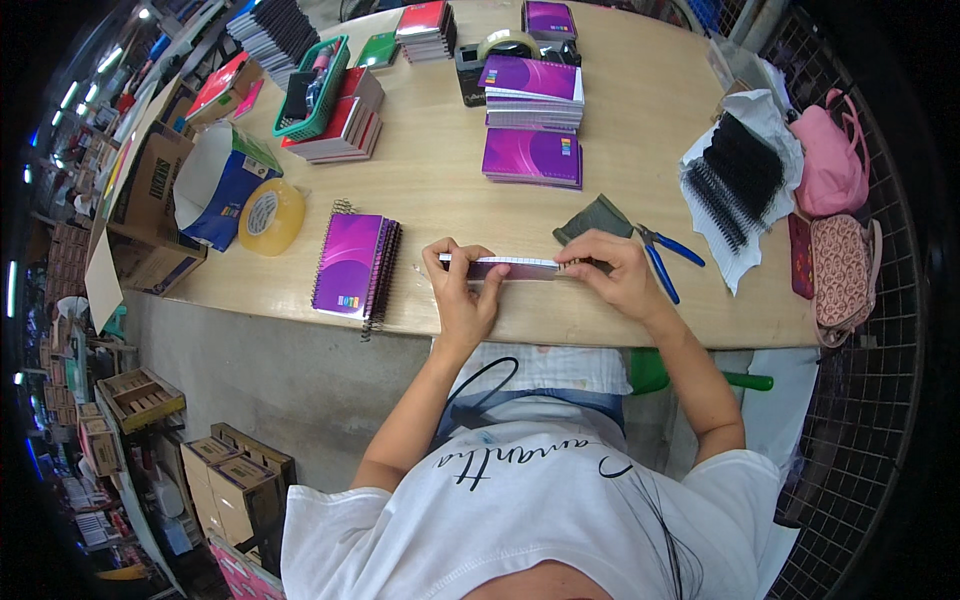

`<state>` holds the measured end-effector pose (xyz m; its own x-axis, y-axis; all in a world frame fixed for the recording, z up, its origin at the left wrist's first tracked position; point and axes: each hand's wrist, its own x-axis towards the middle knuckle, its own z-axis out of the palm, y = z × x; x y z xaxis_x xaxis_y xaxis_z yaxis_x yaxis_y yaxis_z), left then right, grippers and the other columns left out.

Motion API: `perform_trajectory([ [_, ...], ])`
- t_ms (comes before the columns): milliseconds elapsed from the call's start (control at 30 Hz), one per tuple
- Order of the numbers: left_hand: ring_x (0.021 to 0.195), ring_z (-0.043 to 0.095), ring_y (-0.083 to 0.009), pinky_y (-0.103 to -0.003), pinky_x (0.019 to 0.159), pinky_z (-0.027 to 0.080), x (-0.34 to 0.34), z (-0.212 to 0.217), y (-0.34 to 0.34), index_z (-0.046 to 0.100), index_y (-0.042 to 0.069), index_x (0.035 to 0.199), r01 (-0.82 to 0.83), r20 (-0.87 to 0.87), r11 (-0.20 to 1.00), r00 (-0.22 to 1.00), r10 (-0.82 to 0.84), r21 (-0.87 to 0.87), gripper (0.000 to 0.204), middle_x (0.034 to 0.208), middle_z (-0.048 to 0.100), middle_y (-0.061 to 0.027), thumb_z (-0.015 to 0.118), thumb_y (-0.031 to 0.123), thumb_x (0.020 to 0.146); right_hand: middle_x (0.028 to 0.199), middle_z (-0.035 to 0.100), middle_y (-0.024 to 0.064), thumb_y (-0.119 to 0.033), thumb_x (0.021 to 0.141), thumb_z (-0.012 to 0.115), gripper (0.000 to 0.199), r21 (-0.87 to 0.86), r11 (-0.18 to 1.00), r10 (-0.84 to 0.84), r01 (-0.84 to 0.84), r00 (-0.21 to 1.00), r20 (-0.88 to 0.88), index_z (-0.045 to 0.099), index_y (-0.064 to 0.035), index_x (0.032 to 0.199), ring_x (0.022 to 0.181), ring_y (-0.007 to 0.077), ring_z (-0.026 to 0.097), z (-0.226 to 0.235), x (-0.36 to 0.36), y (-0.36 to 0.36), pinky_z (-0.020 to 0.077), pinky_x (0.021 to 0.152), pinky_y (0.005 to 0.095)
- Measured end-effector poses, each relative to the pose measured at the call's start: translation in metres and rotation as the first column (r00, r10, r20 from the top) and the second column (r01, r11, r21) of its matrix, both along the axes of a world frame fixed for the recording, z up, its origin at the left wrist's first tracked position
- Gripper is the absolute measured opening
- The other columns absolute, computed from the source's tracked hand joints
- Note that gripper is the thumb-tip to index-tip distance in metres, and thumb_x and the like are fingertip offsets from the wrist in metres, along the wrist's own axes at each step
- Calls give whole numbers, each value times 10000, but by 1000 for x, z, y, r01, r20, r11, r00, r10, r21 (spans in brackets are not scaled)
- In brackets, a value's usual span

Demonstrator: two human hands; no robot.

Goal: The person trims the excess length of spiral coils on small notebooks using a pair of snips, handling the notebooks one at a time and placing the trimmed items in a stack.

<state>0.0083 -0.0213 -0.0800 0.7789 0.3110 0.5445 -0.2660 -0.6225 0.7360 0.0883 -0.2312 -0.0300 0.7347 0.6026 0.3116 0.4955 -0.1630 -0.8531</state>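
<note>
A small notebook [522,270] is held on edge over the table's near side, its white page edges facing up. My left hand [464,298] grips its left part, with the thumb against the near cover. At the notebook's right end, my right hand [618,278] is closed in a pinch on a dark spiral coil, partly hidden by the fingers. Blue-handled pliers [656,256] lie just beyond my right hand, beside a dark green folded piece [597,216]. Purple notebooks with black spiral coils [350,266] are stacked left of my left hand.
Loose black coils [740,178] lie on white paper at the right, near pink bags [832,160]. Purple notebooks [530,158], a tape dispenser [470,75] and a green basket [312,95] on red notebooks stand farther back. Yellow tape [270,216] and a carton [150,190] are left.
</note>
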Motion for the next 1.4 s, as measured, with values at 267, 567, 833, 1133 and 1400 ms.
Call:
perform_trajectory([
  [267,1001,402,-291,-389,853,378,1,-2,0,627,12,909,11,1,999,1000,-11,53,250,930,532,-124,780,140,757,891,636,121,-109,868,638,137,-216,976,-10,41,990,141,635,2,949,831,257,628,5,-5,5,493,680,361],
  [567,985,405,-291,-382,837,391,0,-6,2,616,23,936,-5,10,999,1000,5,38,354,999,421,-142,826,210,721,1303,518,189,-324,861,664,431,-502,855,79,129,925,372,616,-138,1247,1085,383,552,17,-6,6,469,907,438],
  [833,947,388,-268,-369,823,384,11,-1,-5,518,35,942,90,-28,996,995,-91,-13,610,956,394,-102,904,341,583,1331,496,246,-420,863,628,441,-517,855,51,-29,998,30,666,-155,1214,1175,390,521,13,46,-21,414,1002,424],
  [1133,900,400,-260,-364,765,406,22,6,-1,474,41,906,240,-53,971,969,-240,2,601,949,382,-97,909,291,575,1160,650,134,-315,885,587,429,349,788,615,-508,615,-494,673,30,1126,1093,225,579,20,47,-26,412,987,327],
  [1400,883,428,-253,-350,739,423,29,7,-1,471,45,924,292,-51,956,955,-293,-21,573,936,406,-96,901,246,604,1158,638,140,-305,891,607,391,-416,878,203,-236,972,-122,679,25,1088,1061,217,586,4,48,-28,444,928,309],
])
